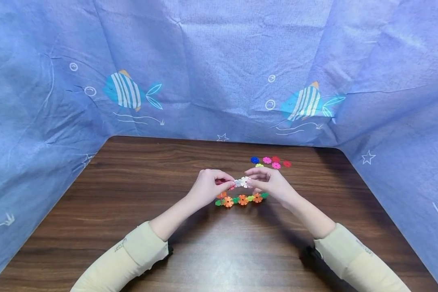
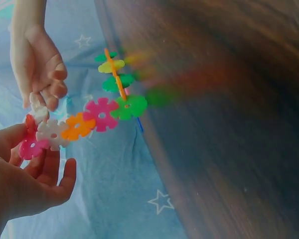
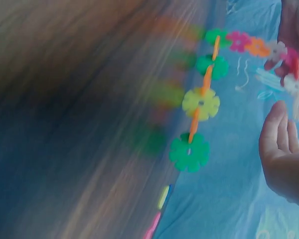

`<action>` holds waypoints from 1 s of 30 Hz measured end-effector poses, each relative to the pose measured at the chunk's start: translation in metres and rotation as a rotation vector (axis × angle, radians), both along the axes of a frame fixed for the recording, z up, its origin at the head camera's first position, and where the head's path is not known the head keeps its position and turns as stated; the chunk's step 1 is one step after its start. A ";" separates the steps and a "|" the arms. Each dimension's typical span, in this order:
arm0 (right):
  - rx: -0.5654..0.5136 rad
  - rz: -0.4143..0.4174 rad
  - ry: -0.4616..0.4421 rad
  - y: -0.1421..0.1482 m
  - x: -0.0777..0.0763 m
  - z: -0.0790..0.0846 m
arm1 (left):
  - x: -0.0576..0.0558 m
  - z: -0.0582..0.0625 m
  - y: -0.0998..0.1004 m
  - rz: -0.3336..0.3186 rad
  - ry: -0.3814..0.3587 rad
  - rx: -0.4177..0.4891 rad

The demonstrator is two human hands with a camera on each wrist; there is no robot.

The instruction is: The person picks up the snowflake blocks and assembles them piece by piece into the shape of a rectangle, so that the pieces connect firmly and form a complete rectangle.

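One flower chain (image 1: 242,199) | left fingers (image 1: 224,187) pinch pink piece (image 2: 35,148) | right fingers (image 1: 260,186), white piece (image 1: 245,181) | both table sides (image 1: 56,215) well away

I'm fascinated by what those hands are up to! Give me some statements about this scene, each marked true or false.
1. The left hand holds part of a chain of flower-shaped pieces. True.
2. The chain is entirely blue. False: it includes green, orange, pink and white pieces.
3. A loose blue piece lies on the table, beyond the hands. True.
4. The table is bright white. False: it is dark brown with a wood grain.
5. The cloth backdrop shows striped fish. True.
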State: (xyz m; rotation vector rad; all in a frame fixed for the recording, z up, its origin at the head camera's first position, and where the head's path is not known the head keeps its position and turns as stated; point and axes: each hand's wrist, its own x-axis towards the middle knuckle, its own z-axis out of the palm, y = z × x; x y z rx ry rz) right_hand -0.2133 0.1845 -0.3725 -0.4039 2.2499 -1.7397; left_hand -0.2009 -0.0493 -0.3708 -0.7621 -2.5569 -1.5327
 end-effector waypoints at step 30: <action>0.605 -0.150 0.590 0.146 -0.079 -0.031 | -0.005 -0.001 -0.008 0.040 -0.015 -0.041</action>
